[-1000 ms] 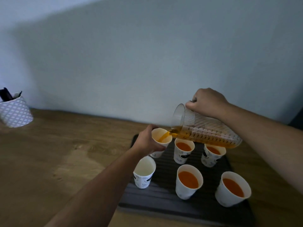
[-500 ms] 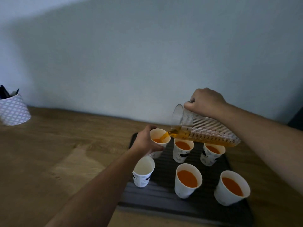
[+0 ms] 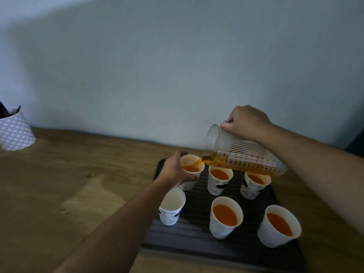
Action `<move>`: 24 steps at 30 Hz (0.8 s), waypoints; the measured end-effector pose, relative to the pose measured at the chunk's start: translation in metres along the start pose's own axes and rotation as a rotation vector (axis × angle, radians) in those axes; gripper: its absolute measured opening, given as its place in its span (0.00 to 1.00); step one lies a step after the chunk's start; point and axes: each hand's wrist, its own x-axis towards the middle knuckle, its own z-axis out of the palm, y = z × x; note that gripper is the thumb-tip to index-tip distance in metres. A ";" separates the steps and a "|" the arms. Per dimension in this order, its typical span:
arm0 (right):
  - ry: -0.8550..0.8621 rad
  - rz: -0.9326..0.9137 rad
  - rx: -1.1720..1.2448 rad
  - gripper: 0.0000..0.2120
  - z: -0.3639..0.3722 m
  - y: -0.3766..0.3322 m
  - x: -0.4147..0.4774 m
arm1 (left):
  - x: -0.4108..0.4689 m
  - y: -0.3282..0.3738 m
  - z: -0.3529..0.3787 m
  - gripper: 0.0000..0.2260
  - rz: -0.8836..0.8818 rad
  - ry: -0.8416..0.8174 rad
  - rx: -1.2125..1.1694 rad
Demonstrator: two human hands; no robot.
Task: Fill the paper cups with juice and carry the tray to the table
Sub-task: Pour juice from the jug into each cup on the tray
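Observation:
Several white paper cups stand on a black ribbed tray (image 3: 199, 238). My right hand (image 3: 246, 122) grips the handle of a clear ribbed pitcher (image 3: 244, 156), tipped so orange juice streams into the back-left cup (image 3: 192, 164). My left hand (image 3: 174, 171) holds that cup by its side. The back-middle cup (image 3: 219, 179), back-right cup (image 3: 254, 185), front-middle cup (image 3: 225, 216) and front-right cup (image 3: 278, 225) hold orange juice. The front-left cup (image 3: 172, 206) is empty.
The tray lies on a wooden counter (image 3: 78, 184) against a pale wall. A white patterned pot (image 3: 14, 131) with dark utensils stands at the far left.
Juice level in the back-left cup has risen as pouring goes on. Both hands keep their grips; the view has shifted slightly.

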 end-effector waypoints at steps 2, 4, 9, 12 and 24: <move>0.002 0.004 0.008 0.20 0.001 0.000 0.000 | 0.000 -0.001 -0.001 0.39 0.000 0.006 -0.003; 0.002 0.011 0.011 0.20 0.002 -0.001 0.000 | 0.000 -0.001 -0.001 0.39 0.000 0.006 -0.004; 0.006 0.021 0.028 0.20 0.001 0.000 0.000 | 0.000 0.000 -0.001 0.39 0.000 0.005 -0.015; -0.001 0.028 0.046 0.20 0.001 -0.001 0.000 | 0.000 0.000 -0.001 0.39 -0.001 0.006 -0.019; 0.085 0.101 0.260 0.21 -0.011 0.009 -0.002 | 0.007 0.001 -0.008 0.36 -0.046 0.041 -0.130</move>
